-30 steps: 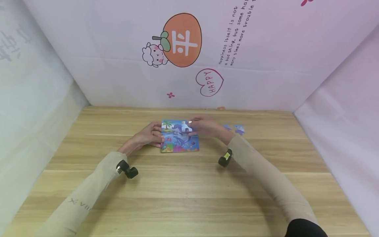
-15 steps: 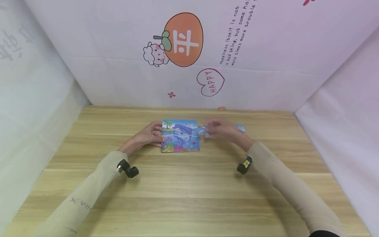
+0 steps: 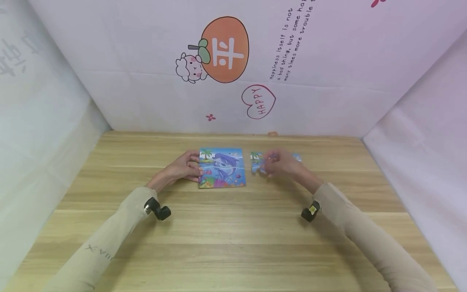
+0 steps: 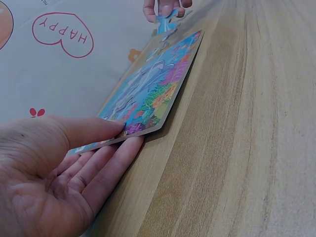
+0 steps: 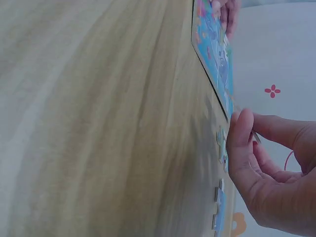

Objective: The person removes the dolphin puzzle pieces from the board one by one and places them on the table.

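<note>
A square picture board (image 3: 223, 167) with a dolphin, a palm tree and coral lies at the table's far middle. My left hand (image 3: 181, 165) grips its left edge, thumb on top and fingers underneath, as the left wrist view shows. To the right of the board, my right hand (image 3: 283, 164) pinches a small blue jigsaw piece (image 4: 165, 24) between thumb and fingertips. Loose jigsaw pieces (image 3: 256, 158) lie on the table below and beside that hand, partly hidden by it. In the right wrist view the pinched piece shows only as a thin edge.
The wooden table (image 3: 226, 235) meets a white printed cloth (image 3: 146, 101) behind the board. More cloth hangs at both sides. Another loose jigsaw piece (image 3: 297, 157) shows just right of my right hand. Each sleeve carries a small black camera (image 3: 310, 211).
My right hand has moved right, away from above the board to the loose pieces. The piece over the board's upper right has gone from there. My left hand stays in place.
</note>
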Action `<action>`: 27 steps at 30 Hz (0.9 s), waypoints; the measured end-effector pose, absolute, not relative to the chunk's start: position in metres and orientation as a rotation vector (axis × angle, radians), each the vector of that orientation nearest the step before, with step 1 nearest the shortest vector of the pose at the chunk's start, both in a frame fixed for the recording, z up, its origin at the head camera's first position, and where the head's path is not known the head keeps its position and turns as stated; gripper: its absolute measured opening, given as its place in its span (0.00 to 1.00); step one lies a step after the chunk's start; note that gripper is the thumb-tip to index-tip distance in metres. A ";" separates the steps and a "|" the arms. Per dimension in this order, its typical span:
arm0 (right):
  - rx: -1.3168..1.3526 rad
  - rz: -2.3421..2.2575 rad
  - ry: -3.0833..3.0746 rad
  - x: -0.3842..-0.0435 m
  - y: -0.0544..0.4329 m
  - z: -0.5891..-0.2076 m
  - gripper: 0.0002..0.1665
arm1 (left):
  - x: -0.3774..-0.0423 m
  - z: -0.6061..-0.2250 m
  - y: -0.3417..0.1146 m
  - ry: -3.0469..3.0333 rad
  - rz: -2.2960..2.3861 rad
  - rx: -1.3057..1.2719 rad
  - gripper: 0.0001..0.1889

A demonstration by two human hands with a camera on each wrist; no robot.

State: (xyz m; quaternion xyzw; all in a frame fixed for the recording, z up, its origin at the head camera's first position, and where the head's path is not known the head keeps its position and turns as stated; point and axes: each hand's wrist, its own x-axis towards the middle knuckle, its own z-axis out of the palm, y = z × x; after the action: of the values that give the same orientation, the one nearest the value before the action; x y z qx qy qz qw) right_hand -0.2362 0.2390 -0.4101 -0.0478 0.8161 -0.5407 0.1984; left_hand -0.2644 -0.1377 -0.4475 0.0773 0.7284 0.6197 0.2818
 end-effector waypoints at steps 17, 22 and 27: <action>-0.072 -1.253 2.567 -0.227 0.238 -0.429 0.23 | -0.263 -0.448 -0.139 1.955 1.654 0.198 0.48; -0.074 -1.153 2.640 -0.227 0.238 -0.427 0.26 | -0.264 -0.447 -0.139 1.953 1.654 0.196 0.48; -0.095 -1.107 2.672 -0.227 0.238 -0.427 0.26 | -0.265 -0.449 -0.138 1.947 1.658 0.206 0.48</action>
State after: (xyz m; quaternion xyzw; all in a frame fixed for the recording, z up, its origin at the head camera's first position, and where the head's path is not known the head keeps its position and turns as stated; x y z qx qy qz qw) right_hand -0.2266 0.2381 -0.4267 -0.0327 0.9163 -0.3796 0.1234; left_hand -0.2655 -0.1381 -0.4493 0.0769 0.7276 0.6198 0.2839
